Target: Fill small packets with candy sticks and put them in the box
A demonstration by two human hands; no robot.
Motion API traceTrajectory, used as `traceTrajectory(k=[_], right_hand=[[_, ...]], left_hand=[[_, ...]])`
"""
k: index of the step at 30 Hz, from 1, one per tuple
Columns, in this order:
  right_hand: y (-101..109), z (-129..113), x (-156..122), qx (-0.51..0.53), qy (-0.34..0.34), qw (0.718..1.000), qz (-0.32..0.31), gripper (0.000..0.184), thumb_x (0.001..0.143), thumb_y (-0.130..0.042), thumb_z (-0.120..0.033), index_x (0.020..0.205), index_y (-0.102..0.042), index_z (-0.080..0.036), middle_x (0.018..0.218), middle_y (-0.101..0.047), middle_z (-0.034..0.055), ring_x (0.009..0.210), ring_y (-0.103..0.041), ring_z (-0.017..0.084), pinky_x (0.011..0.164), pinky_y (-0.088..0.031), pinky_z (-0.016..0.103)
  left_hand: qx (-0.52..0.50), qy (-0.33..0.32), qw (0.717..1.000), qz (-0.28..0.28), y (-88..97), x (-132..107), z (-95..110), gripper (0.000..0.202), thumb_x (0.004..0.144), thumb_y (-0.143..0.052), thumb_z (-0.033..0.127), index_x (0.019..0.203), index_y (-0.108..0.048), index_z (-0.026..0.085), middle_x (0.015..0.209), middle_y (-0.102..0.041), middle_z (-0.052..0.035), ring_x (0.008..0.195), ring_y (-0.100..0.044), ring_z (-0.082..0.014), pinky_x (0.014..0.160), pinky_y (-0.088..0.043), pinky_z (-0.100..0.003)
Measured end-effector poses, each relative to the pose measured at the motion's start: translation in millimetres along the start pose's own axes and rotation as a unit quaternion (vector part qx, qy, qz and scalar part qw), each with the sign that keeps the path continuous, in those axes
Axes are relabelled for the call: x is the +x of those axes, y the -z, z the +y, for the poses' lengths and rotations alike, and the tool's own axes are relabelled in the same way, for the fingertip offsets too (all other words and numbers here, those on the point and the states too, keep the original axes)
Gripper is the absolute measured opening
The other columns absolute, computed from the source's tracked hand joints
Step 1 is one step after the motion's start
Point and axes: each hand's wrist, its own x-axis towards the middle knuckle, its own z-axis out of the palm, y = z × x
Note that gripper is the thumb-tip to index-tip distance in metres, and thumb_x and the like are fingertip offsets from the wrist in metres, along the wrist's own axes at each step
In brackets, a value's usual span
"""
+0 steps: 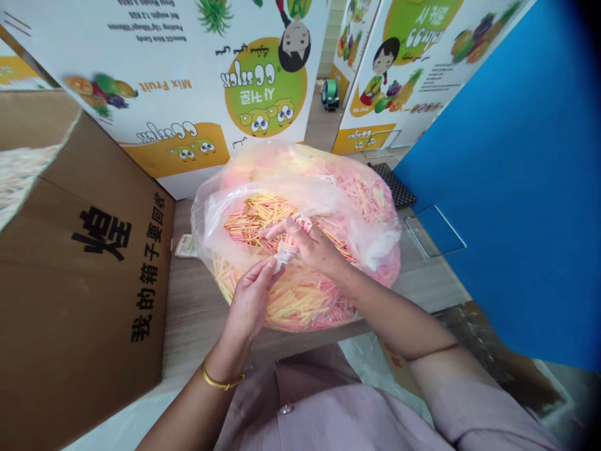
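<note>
A large clear plastic bag (210, 216) bulges on the table, full of thin pink and yellow sticks (265, 210). Its mouth is spread apart, leaving the sticks in the middle uncovered. Over the near rim of this opening, my left hand (251, 294) pinches a small white printed packet (286, 252) between thumb and fingers. My right hand (317, 247) reaches in from the right, fingers pointing left above the sticks. Another small pink-and-white packet (303, 220) shows at its fingers, partly hidden by them. The right fingertips are close to the left hand's packet; whether they touch it I cannot tell.
A brown carton (94, 313) stands left, printed white cartons (188, 75) behind. A blue panel (493, 188) with a wire handle (436, 232) rises on the right. A tape roll (330, 94), black patterned object (393, 183) and small packet (186, 246) lie around the bag.
</note>
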Motion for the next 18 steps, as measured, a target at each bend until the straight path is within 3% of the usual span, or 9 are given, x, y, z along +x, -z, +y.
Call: traceTrajectory(k=[4,7,9,13,18], right_hand=[[5.6,8.2,2.2,0.068,-0.03,0.996,-0.059,0.059,0.096,-0.048,-0.071,0.108,-0.075,-0.02,0.105,-0.074,0.0079,0.112,-0.067,0.021,0.103,-0.051,0.035],[11.7,9.5,2.6,0.116,-0.07,0.989,-0.052,0.064,0.1,-0.037,-0.07,0.117,-0.074,-0.021,0.107,-0.074,0.0096,0.113,-0.067,0.022,0.099,-0.053,0.036],[17.0,6.5,1.9,0.09,-0.059,0.992,-0.059,0.063,0.103,-0.032,-0.066,0.116,-0.075,-0.022,0.108,-0.074,0.0087,0.116,-0.067,0.021,0.104,-0.051,0.036],[24.9,-1.6,1.8,-0.017,-0.007,0.997,-0.08,0.05,0.104,-0.042,-0.055,0.111,-0.077,-0.02,0.115,-0.074,0.0068,0.115,-0.066,0.018,0.109,-0.045,0.034],[24.2,-2.3,8.2,-0.062,-0.065,0.994,-0.06,0.043,0.103,-0.046,-0.042,0.103,-0.078,-0.015,0.1,-0.076,0.0059,0.091,-0.069,0.015,0.084,-0.05,0.025]], left_hand=[[-0.023,0.02,0.999,-0.01,-1.1,-0.4,1.9,0.03,0.07,-0.089,0.038,0.09,-0.081,0.018,0.108,-0.08,-0.0061,0.114,-0.071,-0.0234,0.111,-0.053,-0.04],[-0.036,0.039,0.998,-0.015,-1.1,-0.8,3.5,0.027,0.074,-0.087,0.036,0.093,-0.08,0.018,0.114,-0.079,-0.0071,0.122,-0.067,-0.0258,0.11,-0.054,-0.042],[-0.046,0.05,0.997,-0.021,-0.4,-0.9,4.4,0.025,0.077,-0.084,0.035,0.096,-0.08,0.018,0.117,-0.078,-0.0071,0.126,-0.065,-0.0261,0.108,-0.056,-0.042],[-0.055,0.064,0.996,-0.028,1.2,-0.7,5.1,0.025,0.083,-0.079,0.031,0.106,-0.078,0.022,0.128,-0.074,-0.0054,0.132,-0.061,-0.0263,0.105,-0.059,-0.042],[-0.047,0.084,0.994,-0.045,-1.4,-2.4,4.1,0.031,0.085,-0.078,0.035,0.113,-0.077,0.021,0.133,-0.073,-0.0065,0.131,-0.063,-0.0262,0.106,-0.058,-0.041]])
